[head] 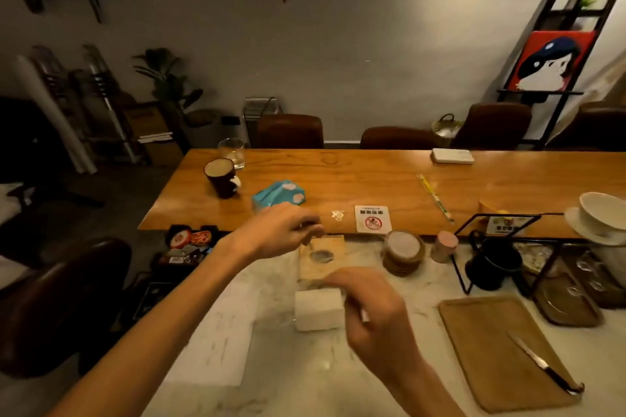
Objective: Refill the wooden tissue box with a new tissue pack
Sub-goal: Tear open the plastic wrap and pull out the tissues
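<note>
The wooden tissue box (321, 262), a light wood piece with an oval slot, is held just above the marble counter (305, 376). My left hand (281, 230) pinches its far edge. My right hand (372, 308), blurred, curls its fingers over the near edge. A bare white block of tissues (318, 313) lies on the counter directly in front of the box, beside my right hand. A blue tissue pack (279, 196) rests on the long wooden table (372, 179) beyond my left hand.
A dark mug (222, 178) and a glass (232, 151) stand left on the table. Coasters (403, 252), a pink jar (445, 245) and a black wire rack (491, 230) stand right of the box. A cutting board (491, 342) with a knife (542, 362) lies near right. A paper sheet (220, 332) lies left.
</note>
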The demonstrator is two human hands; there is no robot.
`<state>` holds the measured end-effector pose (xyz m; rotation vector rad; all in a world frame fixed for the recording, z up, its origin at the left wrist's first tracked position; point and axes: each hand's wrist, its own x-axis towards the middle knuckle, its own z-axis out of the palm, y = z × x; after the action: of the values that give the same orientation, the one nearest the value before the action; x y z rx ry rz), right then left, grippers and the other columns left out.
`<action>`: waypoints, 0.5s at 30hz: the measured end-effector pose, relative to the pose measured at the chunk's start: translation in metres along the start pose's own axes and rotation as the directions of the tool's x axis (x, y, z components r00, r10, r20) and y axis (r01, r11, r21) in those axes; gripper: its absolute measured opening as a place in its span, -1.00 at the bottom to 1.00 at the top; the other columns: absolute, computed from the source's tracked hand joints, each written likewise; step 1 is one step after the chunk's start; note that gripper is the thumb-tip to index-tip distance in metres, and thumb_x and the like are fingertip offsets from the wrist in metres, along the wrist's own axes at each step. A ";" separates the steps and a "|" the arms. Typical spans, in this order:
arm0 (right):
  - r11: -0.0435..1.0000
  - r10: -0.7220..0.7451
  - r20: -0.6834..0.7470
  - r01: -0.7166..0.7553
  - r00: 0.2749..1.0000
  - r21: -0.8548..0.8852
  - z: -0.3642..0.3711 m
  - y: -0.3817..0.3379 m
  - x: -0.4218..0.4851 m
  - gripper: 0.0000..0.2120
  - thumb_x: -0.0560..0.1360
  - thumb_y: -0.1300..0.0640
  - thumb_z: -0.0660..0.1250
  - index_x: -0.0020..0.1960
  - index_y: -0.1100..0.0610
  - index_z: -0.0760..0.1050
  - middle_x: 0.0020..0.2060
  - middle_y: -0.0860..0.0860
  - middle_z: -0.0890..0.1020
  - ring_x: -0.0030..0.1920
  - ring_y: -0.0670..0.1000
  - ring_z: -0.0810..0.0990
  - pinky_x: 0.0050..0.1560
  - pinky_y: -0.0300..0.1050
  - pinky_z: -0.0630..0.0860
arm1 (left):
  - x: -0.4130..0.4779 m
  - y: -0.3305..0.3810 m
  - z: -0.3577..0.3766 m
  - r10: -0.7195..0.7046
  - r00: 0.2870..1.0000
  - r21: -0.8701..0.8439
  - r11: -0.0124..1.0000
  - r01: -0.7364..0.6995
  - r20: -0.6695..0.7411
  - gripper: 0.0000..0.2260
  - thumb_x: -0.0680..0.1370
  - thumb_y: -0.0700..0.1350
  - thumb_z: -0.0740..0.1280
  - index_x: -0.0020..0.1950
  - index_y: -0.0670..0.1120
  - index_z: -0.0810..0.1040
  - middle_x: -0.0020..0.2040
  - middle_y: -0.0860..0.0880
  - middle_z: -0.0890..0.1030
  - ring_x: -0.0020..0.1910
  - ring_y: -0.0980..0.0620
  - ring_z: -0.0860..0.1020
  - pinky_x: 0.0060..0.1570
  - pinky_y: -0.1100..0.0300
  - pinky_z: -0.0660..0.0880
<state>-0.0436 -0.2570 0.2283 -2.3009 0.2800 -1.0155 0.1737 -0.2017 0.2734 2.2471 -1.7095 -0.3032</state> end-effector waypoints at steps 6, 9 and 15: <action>0.888 0.000 0.317 0.146 0.948 -0.436 0.044 0.010 0.044 -0.42 0.37 0.25 0.46 0.37 0.12 0.42 0.22 0.04 0.57 0.25 0.10 0.51 0.23 -0.04 0.48 | 0.001 -0.003 -0.022 0.051 0.996 0.090 0.995 -0.045 -0.070 -0.82 0.62 0.05 0.23 0.09 0.06 0.60 -0.02 0.12 0.60 -0.07 0.20 0.50 -0.20 0.32 0.39; 0.823 0.083 0.348 0.133 0.934 -0.553 0.048 0.014 0.054 -0.33 0.24 0.21 0.56 0.31 0.10 0.42 0.07 0.05 0.61 0.13 0.15 0.53 0.09 0.00 0.50 | 0.003 -0.007 -0.028 0.040 0.997 0.078 0.996 -0.035 -0.063 -0.81 0.60 0.07 0.26 0.07 0.05 0.62 -0.01 0.09 0.66 -0.05 0.16 0.56 -0.10 0.19 0.50; 0.860 0.169 0.366 0.044 0.915 -0.509 0.055 0.018 0.055 -0.37 0.24 0.32 0.56 0.22 0.05 0.38 0.18 0.10 0.49 -0.01 0.11 0.55 -0.27 -0.18 0.44 | 0.007 -0.011 -0.037 -0.029 1.000 -0.051 0.998 0.028 -0.012 -0.82 0.59 0.05 0.28 0.05 0.02 0.63 -0.13 0.12 0.62 -0.25 0.19 0.57 -0.23 0.23 0.53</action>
<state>0.0349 -0.2703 0.2217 -2.8870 0.4985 -0.4359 0.1980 -0.2018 0.3041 2.2342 -1.6457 -0.3335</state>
